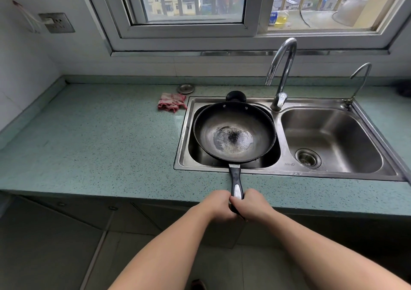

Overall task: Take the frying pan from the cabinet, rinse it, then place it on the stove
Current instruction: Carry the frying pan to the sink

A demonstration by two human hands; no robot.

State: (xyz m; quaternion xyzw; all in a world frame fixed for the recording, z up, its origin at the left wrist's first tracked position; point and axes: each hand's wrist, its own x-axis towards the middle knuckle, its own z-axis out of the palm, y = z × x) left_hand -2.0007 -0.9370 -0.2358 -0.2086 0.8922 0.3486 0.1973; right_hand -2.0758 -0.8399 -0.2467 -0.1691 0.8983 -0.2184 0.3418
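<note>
Black metal, worn pale at its centre, the frying pan (233,134) is seen level over the left basin of the sink (289,171); whether it rests on the sink's rim cannot be told. Its handle (235,178) reaches out past the sink's front edge, and the handle's end is gripped by both the left hand (219,205) and the right hand (251,204). No water is seen running from the tap (282,67) behind the sink's divider. One hand would probably have to be freed for the tap; the pan, then carried by one hand at the handle's far end, could dip and strike the sink. A pink cloth (171,102) lies on the worktop (100,145) just left of the sink.
</note>
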